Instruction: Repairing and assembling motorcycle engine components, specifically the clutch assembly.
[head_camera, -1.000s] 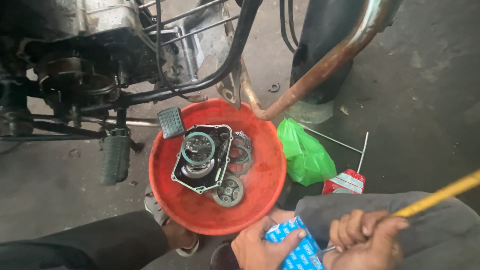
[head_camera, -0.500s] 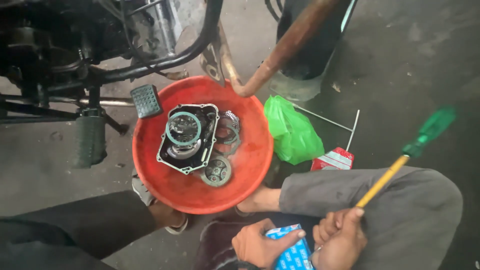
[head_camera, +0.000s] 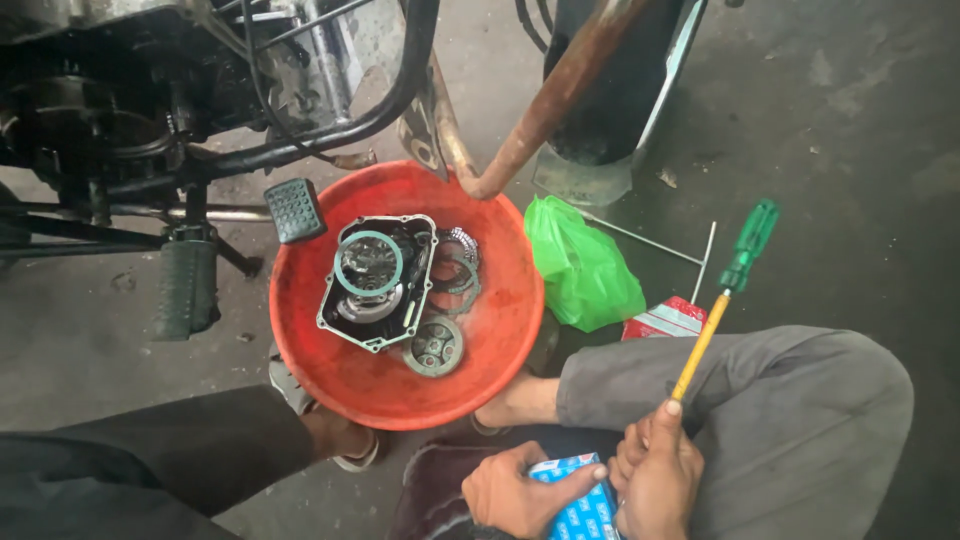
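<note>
The right hand (head_camera: 655, 475) has its fingers curled tight round the screwdriver (head_camera: 722, 296), whose long shaft slants up and away to a green handle, tip end hidden in the fist; the left hand (head_camera: 515, 492), just beside it, pinches a small blue box (head_camera: 578, 508) low over the lap

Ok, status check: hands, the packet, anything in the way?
Left hand grips blue packet. Right hand holds screwdriver, green handle away from the body. Red basin of engine parts ahead, clear of both hands.

Engine cover (head_camera: 375, 285) in basin (head_camera: 500, 330), bag (head_camera: 580, 265) right of it, motorcycle frame (head_camera: 330, 130) behind.
</note>
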